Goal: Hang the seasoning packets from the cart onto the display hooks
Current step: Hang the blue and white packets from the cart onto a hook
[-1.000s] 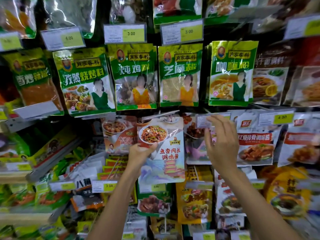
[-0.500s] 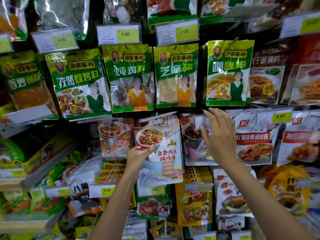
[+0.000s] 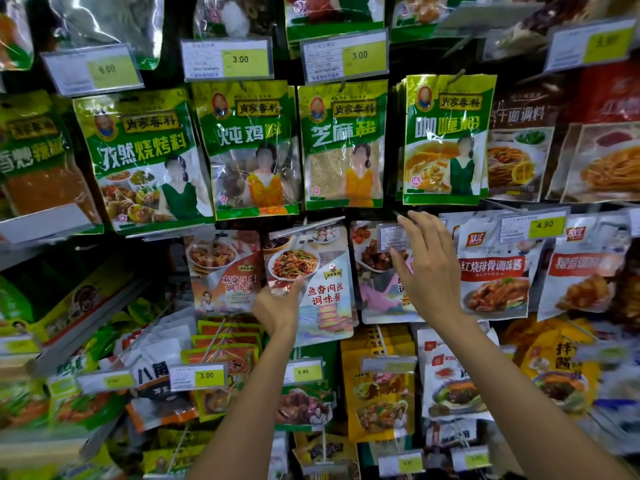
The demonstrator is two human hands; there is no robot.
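I count five green packets (image 3: 254, 147) in the upper row, plus two darker noodle packets (image 3: 519, 150) to their right. The middle row has five packets, counting the one in hand. Six price tags (image 3: 240, 59) are readable: 6.00, 3.00, 3.00, 4.90, 3.00, 5.00. The other tags are too blurred to read. Two hands are in view, both on bare forearms.

The left hand (image 3: 278, 303) pinches the seasoning packet (image 3: 325, 292) at its left edge. The thumb lies on the front just under the printed dish, and the other fingers are hidden behind. The packet is upright in the middle row, between the tofu-sauce packet (image 3: 221, 271) and the pink packet (image 3: 377, 296). Its top sits right under a tilted clear tag strip (image 3: 306, 230) — I cannot tell if its hole is on a hook.

The right hand (image 3: 429, 268) is spread and holds nothing. Its fingers are straight and point up-left, with the back of the hand toward the camera. The fingertips are at the small white label (image 3: 389, 237) in front of the pink packet — I cannot tell if they touch it.

The left forearm rises from bottom centre. The right forearm rises on a diagonal from the lower right.
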